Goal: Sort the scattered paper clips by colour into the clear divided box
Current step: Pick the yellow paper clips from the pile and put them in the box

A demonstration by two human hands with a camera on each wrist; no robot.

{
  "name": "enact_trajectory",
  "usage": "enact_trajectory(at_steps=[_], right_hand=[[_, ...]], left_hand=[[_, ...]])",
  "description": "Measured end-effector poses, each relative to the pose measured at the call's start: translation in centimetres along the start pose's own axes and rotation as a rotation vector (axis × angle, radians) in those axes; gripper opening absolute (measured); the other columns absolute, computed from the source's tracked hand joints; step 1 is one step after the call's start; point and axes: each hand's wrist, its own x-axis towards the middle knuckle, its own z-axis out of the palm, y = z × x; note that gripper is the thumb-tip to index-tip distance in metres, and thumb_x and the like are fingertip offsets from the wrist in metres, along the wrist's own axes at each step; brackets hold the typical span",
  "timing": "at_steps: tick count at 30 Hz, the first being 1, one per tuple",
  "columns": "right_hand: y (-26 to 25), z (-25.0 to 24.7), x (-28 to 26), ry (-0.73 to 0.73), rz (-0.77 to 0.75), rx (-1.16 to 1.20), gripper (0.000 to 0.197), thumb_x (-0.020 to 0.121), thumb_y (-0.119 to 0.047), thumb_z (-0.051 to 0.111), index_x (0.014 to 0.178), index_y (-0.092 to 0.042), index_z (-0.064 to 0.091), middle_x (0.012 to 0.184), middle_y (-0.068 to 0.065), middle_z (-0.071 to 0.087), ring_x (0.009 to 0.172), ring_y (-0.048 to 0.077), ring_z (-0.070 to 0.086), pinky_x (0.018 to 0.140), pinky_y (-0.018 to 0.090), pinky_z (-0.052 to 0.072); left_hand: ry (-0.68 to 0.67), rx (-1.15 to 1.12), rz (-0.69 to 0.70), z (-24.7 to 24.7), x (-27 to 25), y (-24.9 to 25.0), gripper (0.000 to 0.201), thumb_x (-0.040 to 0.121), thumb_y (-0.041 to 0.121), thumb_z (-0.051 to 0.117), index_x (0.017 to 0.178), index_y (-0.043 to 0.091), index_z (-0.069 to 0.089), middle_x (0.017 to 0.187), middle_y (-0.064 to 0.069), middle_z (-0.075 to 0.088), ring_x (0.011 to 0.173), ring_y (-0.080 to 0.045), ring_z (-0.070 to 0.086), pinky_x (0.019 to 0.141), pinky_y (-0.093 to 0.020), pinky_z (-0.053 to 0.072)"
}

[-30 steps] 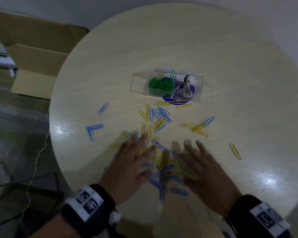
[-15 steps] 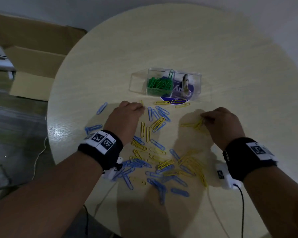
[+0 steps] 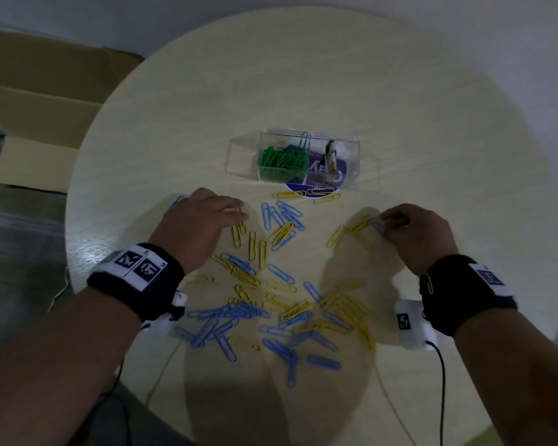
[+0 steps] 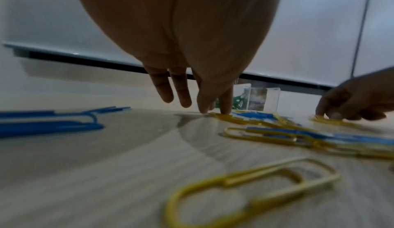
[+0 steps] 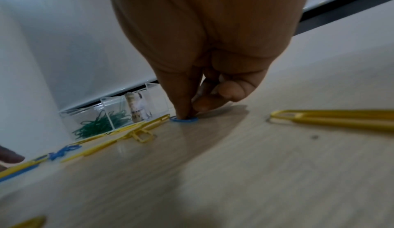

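Note:
The clear divided box (image 3: 244, 156) stands past the middle of the round table (image 3: 303, 75). Its middle compartment holds green clips (image 3: 282, 159), and a small roll (image 3: 331, 154) stands in the right one. Blue and yellow clips (image 3: 271, 304) lie scattered in front of it. My left hand (image 3: 240, 215) reaches down with thumb and forefinger pinching the end of a yellow clip (image 4: 229, 118) that lies flat on the table. My right hand (image 3: 382, 222) pinches a blue clip (image 5: 184, 119) beside a small cluster of yellow clips (image 3: 351, 231); that clip also lies on the table.
A dense heap of blue clips (image 3: 219, 323) and yellow clips (image 3: 351, 310) lies between my wrists, near the front edge. Three yellow clips (image 3: 306, 193) lie against the box's front, on a purple sticker. An open cardboard box (image 3: 36, 130) sits on the floor, left.
Both hands left the heap near the front edge, where they lay flat, and moved forward and apart. Each now has its fingertips down on a single clip; little has shifted in the last half second.

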Motion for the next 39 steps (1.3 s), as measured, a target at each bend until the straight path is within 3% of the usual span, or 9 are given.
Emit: enact_trajectory(at_steps=[5,10,16,19,22,24,28,32,39], right_hand=[[-0.1,-1.1,-0.1,0.044,0.009,0.056,0.017,0.082,-0.022,0.063,0.097,-0.026,0.072,0.094,0.001,0.072,0.087,0.022,0.066,0.078,0.029,0.049],[-0.6,-0.4,0.0,0.017,-0.283,-0.084,0.03,0.074,-0.012,0.07,0.101,-0.023,0.069,0.093,0.003,0.062,0.076,0.025,0.062,0.074,0.029,0.048],[0.6,-1.2,0.8,0.028,-0.062,-0.203,0.02,0.085,-0.015,0.056,0.1,-0.017,0.067,0.102,0.016,0.061,0.092,0.039,0.059,0.081,0.04,0.049],[-0.5,-1.8,0.8,0.083,-0.224,-0.209,0.034,0.072,-0.009,0.067,0.106,-0.011,0.069,0.103,0.02,0.063,0.09,0.041,0.061,0.083,0.044,0.051],[-2.0,-0.6,0.1,-0.134,-0.469,-0.295,0.051,0.067,-0.026,0.071,0.117,-0.016,0.065,0.112,0.012,0.063,0.098,0.037,0.058,0.092,0.043,0.046],[-2.4,0.1,-0.5,-0.225,-0.452,-0.392,0.056,0.07,-0.04,0.071,0.121,-0.02,0.062,0.118,0.008,0.059,0.103,0.036,0.053,0.096,0.042,0.044],[-2.4,1.1,-2.1,-0.097,-0.418,-0.289,0.036,0.073,-0.018,0.076,0.108,-0.017,0.07,0.099,0.015,0.062,0.091,0.04,0.057,0.089,0.042,0.046],[-2.5,1.7,-3.4,-0.069,-0.343,-0.268,0.019,0.077,-0.015,0.069,0.096,-0.014,0.071,0.088,0.014,0.062,0.083,0.038,0.063,0.072,0.041,0.053],[-3.0,1.7,-4.8,-0.107,-0.268,-0.33,0.013,0.078,-0.022,0.067,0.09,-0.017,0.067,0.085,0.011,0.063,0.083,0.036,0.063,0.069,0.037,0.048]], left_hand=[[-0.01,0.057,-0.011,-0.6,-0.1,-0.2,0.031,0.087,0.016,0.054,0.114,0.018,0.07,0.115,-0.004,0.068,0.097,-0.033,0.055,0.075,-0.045,0.053],[-0.06,0.028,0.011,-0.9,-0.6,0.0,0.028,0.082,0.011,0.073,0.108,0.018,0.072,0.111,-0.003,0.068,0.097,-0.033,0.058,0.077,-0.046,0.052],[-0.105,-0.033,-0.169,-1.5,-0.2,0.8,0.014,0.081,0.016,0.074,0.093,0.02,0.069,0.092,-0.003,0.061,0.087,-0.03,0.054,0.079,-0.045,0.047],[-0.179,-0.079,-0.236,-2.0,0.0,1.5,0.011,0.083,0.014,0.067,0.091,0.02,0.063,0.09,-0.004,0.057,0.085,-0.028,0.053,0.081,-0.044,0.045],[-0.239,-0.097,-0.288,-2.2,0.0,2.1,0.013,0.082,0.012,0.065,0.09,0.019,0.058,0.087,-0.002,0.054,0.08,-0.026,0.053,0.074,-0.042,0.044],[-0.247,-0.155,-0.374,-2.3,0.0,2.3,0.016,0.082,0.009,0.064,0.094,0.018,0.059,0.09,-0.002,0.054,0.081,-0.026,0.055,0.074,-0.04,0.045],[-0.214,-0.304,-0.521,-2.1,0.6,3.8,0.023,0.08,0.011,0.067,0.101,0.016,0.064,0.095,-0.001,0.055,0.087,-0.021,0.058,0.08,-0.035,0.047],[-0.225,-0.227,-0.541,-1.2,1.6,6.3,0.031,0.083,0.038,0.068,0.105,0.017,0.062,0.101,-0.005,0.055,0.091,-0.026,0.057,0.08,-0.037,0.047],[-0.233,-0.084,-0.491,-0.7,1.4,7.2,0.016,0.09,0.022,0.058,0.099,0.009,0.061,0.1,-0.013,0.058,0.094,-0.035,0.057,0.077,-0.038,0.043]])
